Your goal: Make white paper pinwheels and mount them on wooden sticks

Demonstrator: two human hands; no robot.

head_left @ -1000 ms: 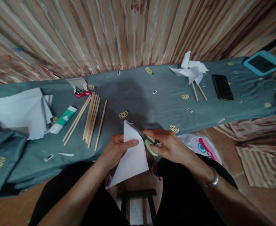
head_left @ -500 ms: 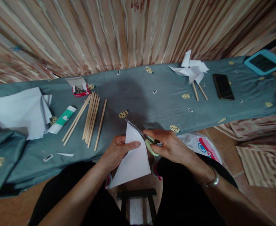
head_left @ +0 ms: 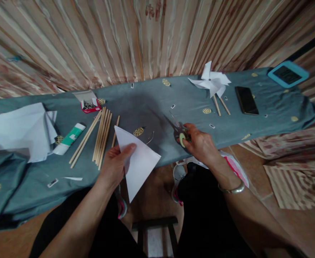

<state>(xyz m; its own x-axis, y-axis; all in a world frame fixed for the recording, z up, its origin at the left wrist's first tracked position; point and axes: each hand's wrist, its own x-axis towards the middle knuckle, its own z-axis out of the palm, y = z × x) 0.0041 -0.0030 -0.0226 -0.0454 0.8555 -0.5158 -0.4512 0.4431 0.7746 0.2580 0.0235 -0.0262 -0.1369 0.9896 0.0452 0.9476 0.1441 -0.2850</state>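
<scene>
My left hand (head_left: 113, 165) pinches a white sheet of paper (head_left: 141, 163), folded into a triangle, over the table's front edge. The thumb lies on top and the other fingers are behind it. To the right, my right hand (head_left: 203, 145) grips scissors (head_left: 182, 139) with pale green handles, low over the tablecloth, blades pointing away to the upper left. Whether the blades touch the cloth I cannot tell. Between the paper and the scissors lies a thin curled sliver of paper (head_left: 152, 137).
Wooden sticks (head_left: 103, 138), a glue stick (head_left: 70, 139), a red box (head_left: 90, 105) of small metal pieces and stacked white paper (head_left: 20, 125) lie left. Paper pinwheels (head_left: 212, 81), a phone (head_left: 246, 100) and a blue-framed digital clock (head_left: 288, 74) are at the right.
The scissors have come away from the paper, moving up and right with my right hand. My left hand has shifted the paper left and turned it. A thin paper sliver now shows on the cloth.
</scene>
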